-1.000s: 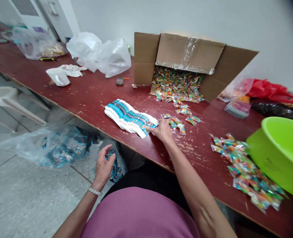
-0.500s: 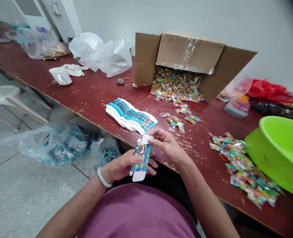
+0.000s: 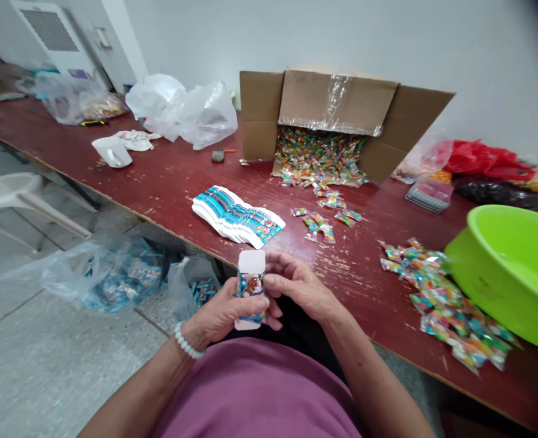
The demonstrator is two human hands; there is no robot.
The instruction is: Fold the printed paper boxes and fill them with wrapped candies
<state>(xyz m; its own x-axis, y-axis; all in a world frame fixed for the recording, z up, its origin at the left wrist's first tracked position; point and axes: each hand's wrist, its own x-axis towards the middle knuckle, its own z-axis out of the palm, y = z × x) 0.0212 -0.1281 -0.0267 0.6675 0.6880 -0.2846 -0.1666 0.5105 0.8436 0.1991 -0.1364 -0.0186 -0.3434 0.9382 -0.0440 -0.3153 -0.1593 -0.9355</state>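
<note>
A small printed paperboard box (image 3: pixel 250 289) stands upright, its white flap sticking up, held in front of my body over the table edge. My left hand (image 3: pixel 223 310), with a white bead bracelet on the wrist, grips it from the side and below. My right hand (image 3: pixel 296 286) pinches its upper part between thumb and fingers. Just beyond my hands lies a stack of flat blue-and-white printed box blanks (image 3: pixel 234 216) on the table. Small bright wrapped sweets in clear packets (image 3: pixel 314 225) lie scattered farther up the table.
A dark red wooden table (image 3: pixel 168 182) runs ahead, with an open cardboard carton (image 3: pixel 337 103) spilling packets and a loose pile (image 3: pixel 446 298) beside a green plastic basin (image 3: pixel 510 267). Plastic bags, a white mug and a phone stand beyond. Bags of boxes sit on the floor.
The box has turned from tilted to upright, and its white end now points up. Both hands have drawn slightly closer around it. The camera view has shifted a little.
</note>
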